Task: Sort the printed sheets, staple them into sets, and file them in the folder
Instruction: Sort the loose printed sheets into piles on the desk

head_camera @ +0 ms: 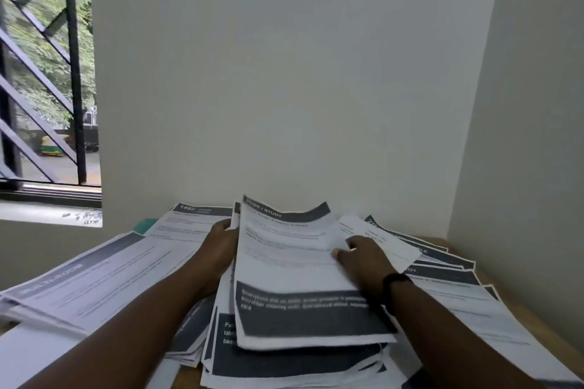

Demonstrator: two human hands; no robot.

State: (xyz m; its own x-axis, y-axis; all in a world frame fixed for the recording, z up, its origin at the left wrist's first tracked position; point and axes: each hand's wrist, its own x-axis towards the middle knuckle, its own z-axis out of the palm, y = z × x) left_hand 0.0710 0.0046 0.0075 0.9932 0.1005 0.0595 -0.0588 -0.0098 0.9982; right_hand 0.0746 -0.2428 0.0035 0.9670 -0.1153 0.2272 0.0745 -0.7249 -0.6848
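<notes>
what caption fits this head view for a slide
Both hands, left hand and right hand, sorting the top sheet of a stack.

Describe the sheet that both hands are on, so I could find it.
Start at the middle stack on the table. Its top sheet lies between the left hand and right hand. Unlike neighbours, it is lifted and curling.
</notes>
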